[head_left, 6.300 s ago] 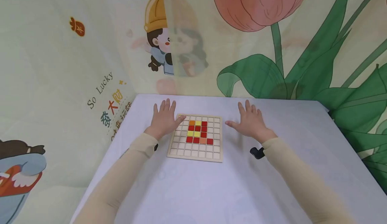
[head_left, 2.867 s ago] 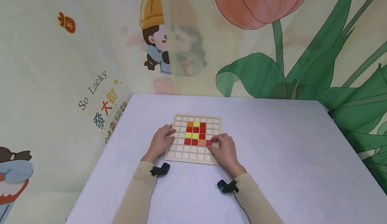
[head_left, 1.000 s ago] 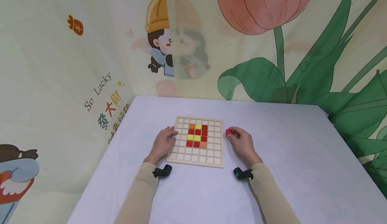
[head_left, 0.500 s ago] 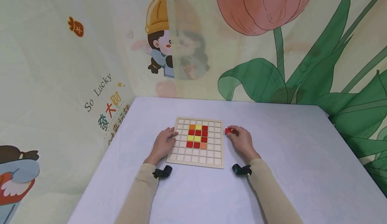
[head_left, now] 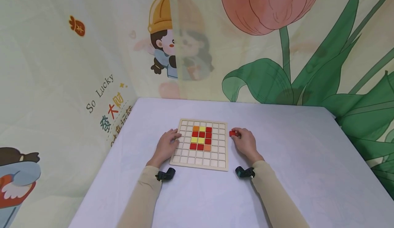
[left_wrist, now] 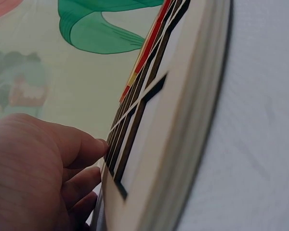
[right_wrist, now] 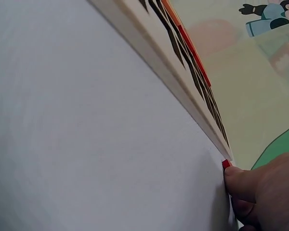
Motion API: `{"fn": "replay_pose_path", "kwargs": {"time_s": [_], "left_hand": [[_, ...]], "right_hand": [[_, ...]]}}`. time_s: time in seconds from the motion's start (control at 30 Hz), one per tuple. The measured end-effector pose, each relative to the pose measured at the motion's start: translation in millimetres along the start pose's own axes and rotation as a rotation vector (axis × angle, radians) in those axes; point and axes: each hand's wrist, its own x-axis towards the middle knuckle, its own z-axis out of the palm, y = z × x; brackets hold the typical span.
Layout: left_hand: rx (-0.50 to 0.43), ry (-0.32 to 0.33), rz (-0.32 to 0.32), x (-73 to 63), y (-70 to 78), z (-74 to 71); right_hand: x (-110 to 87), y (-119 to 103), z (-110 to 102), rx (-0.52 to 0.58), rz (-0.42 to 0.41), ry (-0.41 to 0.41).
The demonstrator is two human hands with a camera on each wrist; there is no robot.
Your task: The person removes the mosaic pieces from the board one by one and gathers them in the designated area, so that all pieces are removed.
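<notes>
A square wooden grid board (head_left: 197,165) lies flat on the white table. Coloured square tiles fill a block of its cells: red (head_left: 201,134), yellow (head_left: 201,140) and orange (head_left: 207,148). My left hand (head_left: 166,148) rests at the board's left edge, fingertips touching the rim, as the left wrist view shows close up. To the right of the board, my right hand (head_left: 246,142) pinches a red tile (head_left: 232,133) between thumb and fingers, apart from the frame. In the right wrist view only a corner of that tile (right_wrist: 226,164) shows past the thumb.
The white-covered table (head_left: 292,146) reaches back to a printed curtain (head_left: 197,88) with flowers and cartoon figures. A black wrist camera (head_left: 166,174) sits on the left sleeve, another camera (head_left: 244,172) on the right.
Both hands came in from above the table. The right hand took the red tile at the lower right of the block and carried it right, off the board; little has moved in the last second.
</notes>
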Motion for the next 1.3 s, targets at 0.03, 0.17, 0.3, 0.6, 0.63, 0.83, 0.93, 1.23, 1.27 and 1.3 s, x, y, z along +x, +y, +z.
{"fn": "replay_pose_path", "kwargs": {"time_s": [0.03,0.17,0.3,0.6,0.63,0.83,0.93,1.23,1.27,1.3], "left_hand": [[0.0,0.0,-0.003,0.2,0.1,-0.1],[-0.006,0.004,-0.001,0.8,1.3,-0.3],[-0.004,0.009,0.002,0.0,2.8,-0.7],[-0.022,-0.008,-0.021,-1.0,2.2,-2.0],[-0.024,-0.008,-0.022,-1.1,2.1,-1.8],[-0.011,0.001,-0.005,-1.6,0.3,-0.1],[-0.012,0.002,-0.001,-2.0,1.1,0.1],[-0.004,0.002,0.003,-2.7,2.0,-1.7],[-0.004,0.001,0.003,-2.5,2.1,-1.8],[-0.004,-0.001,0.003,-2.2,2.0,-1.9]], "right_hand": [[0.2,-0.4,-0.1,-0.003,-0.002,0.001],[1.2,-0.3,0.3,-0.014,-0.004,-0.001],[1.6,0.9,1.4,-0.023,0.002,-0.005],[0.3,0.2,0.9,-0.022,-0.009,0.003],[0.1,0.1,0.8,-0.021,-0.01,0.004],[-0.7,2.0,2.4,-0.014,-0.002,0.003],[-1.3,4.9,3.3,0.019,0.022,-0.004],[-12.4,2.6,0.7,0.157,0.084,0.023],[-14.1,1.4,0.1,0.165,0.091,0.024],[-15.8,0.3,-0.7,0.175,0.097,0.024]]}}
